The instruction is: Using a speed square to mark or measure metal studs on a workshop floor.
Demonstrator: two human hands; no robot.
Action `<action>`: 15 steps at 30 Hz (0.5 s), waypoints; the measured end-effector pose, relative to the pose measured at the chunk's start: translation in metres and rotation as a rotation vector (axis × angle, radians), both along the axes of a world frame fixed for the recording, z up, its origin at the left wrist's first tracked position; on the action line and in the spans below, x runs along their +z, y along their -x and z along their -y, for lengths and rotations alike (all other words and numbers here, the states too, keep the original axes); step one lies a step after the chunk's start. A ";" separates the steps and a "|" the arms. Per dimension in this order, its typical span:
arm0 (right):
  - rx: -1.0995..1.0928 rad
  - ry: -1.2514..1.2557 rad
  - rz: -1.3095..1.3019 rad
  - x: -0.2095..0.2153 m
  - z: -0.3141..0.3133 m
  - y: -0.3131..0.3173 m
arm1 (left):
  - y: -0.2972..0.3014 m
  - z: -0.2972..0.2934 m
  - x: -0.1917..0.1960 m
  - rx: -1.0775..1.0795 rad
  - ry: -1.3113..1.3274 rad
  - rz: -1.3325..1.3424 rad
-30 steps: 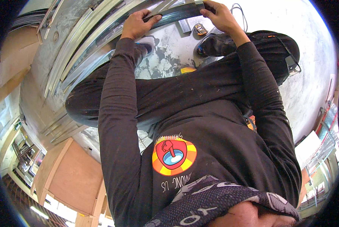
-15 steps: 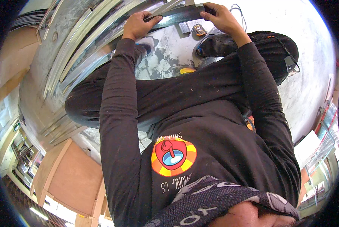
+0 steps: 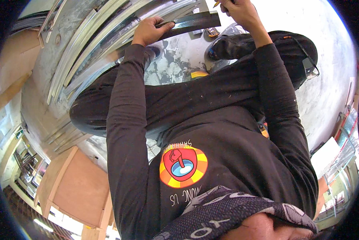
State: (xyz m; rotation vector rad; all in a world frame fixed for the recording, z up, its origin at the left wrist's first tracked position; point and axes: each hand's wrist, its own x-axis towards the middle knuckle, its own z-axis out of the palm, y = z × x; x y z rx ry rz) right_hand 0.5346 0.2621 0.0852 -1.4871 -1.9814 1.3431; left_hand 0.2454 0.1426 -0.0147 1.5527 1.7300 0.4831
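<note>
At the far side of my lap, my left hand [image 3: 148, 31] is closed on a dark, shiny metal strip [image 3: 195, 22], thumb on top. The strip reaches right from that hand, its square end free in the air. My right hand [image 3: 240, 15], beyond the strip's right end and apart from it, pinches a thin yellow pencil [image 3: 216, 4] pointing left. The top edge of the view cuts off part of that hand. Just behind the strip lies a flat grey metal piece [image 3: 187, 11].
Long pale metal profiles [image 3: 77, 48] lie along the left. A tape measure [image 3: 212, 32] sits on the floor near my right shoe [image 3: 227, 47]. A yellow-and-black object [image 3: 198, 74] lies between my legs. A wooden cabinet [image 3: 77, 188] stands at the lower left.
My right hand has let go of the strip's right end and moved up and right; a pencil now shows in it. My left hand keeps its hold, and the strip's right end sits slightly lower.
</note>
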 end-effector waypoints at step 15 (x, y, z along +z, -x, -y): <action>0.102 0.156 0.266 -0.030 0.003 0.004 | -0.018 0.026 -0.008 0.007 -0.071 -0.111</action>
